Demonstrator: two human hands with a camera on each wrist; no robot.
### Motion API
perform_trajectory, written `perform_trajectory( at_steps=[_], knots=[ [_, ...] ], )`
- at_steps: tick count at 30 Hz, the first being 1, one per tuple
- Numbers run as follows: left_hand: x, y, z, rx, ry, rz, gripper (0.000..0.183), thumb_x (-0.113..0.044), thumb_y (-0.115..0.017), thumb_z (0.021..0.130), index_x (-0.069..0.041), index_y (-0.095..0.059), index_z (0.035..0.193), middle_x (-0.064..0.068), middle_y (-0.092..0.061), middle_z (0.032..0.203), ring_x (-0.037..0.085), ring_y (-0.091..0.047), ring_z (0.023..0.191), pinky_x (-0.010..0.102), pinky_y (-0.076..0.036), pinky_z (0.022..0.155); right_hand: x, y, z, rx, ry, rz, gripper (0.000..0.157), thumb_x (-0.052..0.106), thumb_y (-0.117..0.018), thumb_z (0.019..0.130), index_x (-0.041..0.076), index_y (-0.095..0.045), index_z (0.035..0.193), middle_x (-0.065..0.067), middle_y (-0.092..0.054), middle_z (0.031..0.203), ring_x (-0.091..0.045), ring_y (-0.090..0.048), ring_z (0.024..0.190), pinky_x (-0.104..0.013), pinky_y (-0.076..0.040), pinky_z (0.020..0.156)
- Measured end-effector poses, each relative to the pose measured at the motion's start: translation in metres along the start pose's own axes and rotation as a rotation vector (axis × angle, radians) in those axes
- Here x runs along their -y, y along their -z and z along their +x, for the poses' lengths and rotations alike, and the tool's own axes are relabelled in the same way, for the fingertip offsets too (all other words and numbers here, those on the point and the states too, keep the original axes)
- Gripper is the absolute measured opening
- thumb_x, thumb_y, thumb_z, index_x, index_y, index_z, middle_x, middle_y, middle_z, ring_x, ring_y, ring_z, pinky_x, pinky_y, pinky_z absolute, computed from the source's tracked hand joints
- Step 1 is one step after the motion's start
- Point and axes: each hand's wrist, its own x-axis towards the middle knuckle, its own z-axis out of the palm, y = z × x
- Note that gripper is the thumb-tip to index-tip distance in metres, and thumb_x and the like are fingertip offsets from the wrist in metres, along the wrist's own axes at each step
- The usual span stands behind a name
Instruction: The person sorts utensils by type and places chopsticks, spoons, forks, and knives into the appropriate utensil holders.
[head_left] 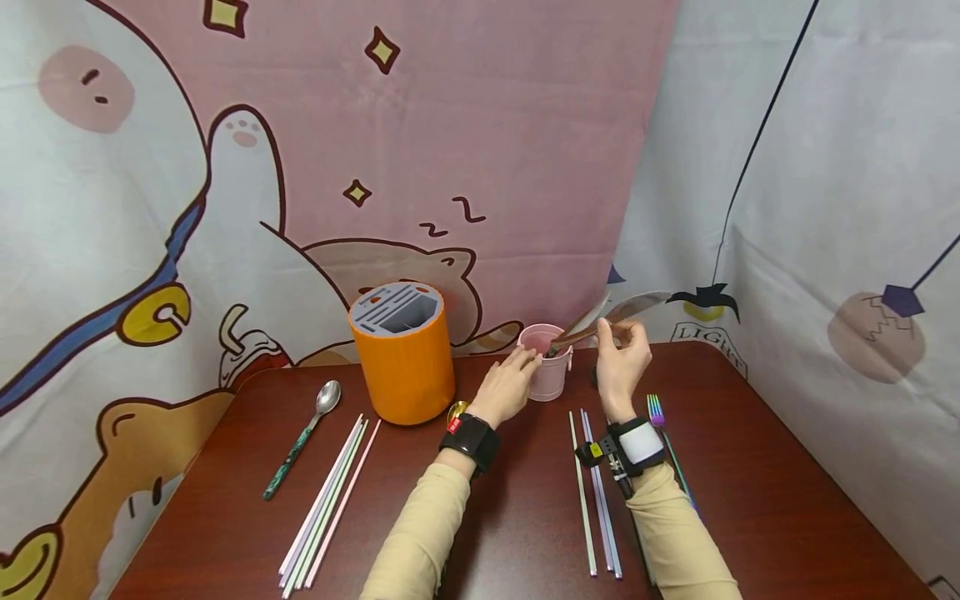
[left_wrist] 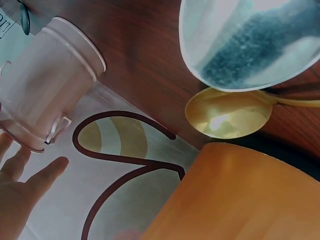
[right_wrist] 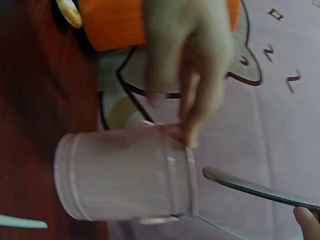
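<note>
Right hand [head_left: 624, 367] pinches a utensil [head_left: 579, 335], perhaps a knife, partly hidden.

At the back of the table [head_left: 517, 500], the bucket [head_left: 550, 381] stands right of the holder [head_left: 407, 375], a knife [head_left: 637, 307] above it. Front-left of the holder lie chopsticks [head_left: 325, 500], then a spoon [head_left: 302, 440]; before the bucket lie more chopsticks [head_left: 603, 508], a fork [head_left: 656, 408] to their right.

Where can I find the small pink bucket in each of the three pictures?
Head: the pink bucket stands just right of centre, below the middle.
Left wrist: pink bucket at upper left, slanted.
Right wrist: pink bucket in lower half, left of centre, sideways.
Shared landmark: the orange holder.
</note>
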Motion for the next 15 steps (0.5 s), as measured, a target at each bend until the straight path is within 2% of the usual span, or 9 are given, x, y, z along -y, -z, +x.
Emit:
perform_trajectory(
  at_steps=[6, 11, 15],
  knots=[
    [-0.001, 0.001, 0.0, -0.011, -0.004, 0.011, 0.042, -0.017, -0.053, 0.096, -0.017, -0.051, 0.137, 0.001, -0.049, 0.143, 0.02, -0.039, 0.139, 0.048, -0.048, 0.098, -0.024, -0.01, -0.003, 0.026, 0.008, -0.097, 0.022, 0.011, -0.067, 0.086, -0.01, -0.058, 0.085, -0.023, -0.066, 0.084, 0.007, -0.057, 0.056, -0.009, -0.044, 0.052],
    [-0.002, 0.002, 0.001, -0.005, 0.0, 0.017, 0.042, -0.017, -0.054, 0.095, -0.017, -0.051, 0.138, 0.001, -0.049, 0.143, 0.02, -0.039, 0.139, 0.049, -0.048, 0.098, -0.036, -0.017, -0.006, 0.046, -0.005, -0.228, 0.019, 0.013, -0.069, 0.085, -0.004, -0.061, 0.083, -0.019, -0.067, 0.082, 0.007, -0.053, 0.059, -0.007, -0.041, 0.055],
    [-0.003, 0.003, 0.001, -0.001, 0.006, 0.019, 0.043, -0.016, -0.056, 0.094, -0.017, -0.052, 0.137, 0.002, -0.05, 0.143, 0.02, -0.04, 0.139, 0.05, -0.049, 0.097, -0.042, -0.021, -0.008, 0.068, -0.01, -0.332, 0.018, 0.016, -0.07, 0.084, -0.001, -0.062, 0.083, -0.017, -0.068, 0.08, -0.003, -0.053, 0.064, -0.012, -0.038, 0.056]
  ],
)
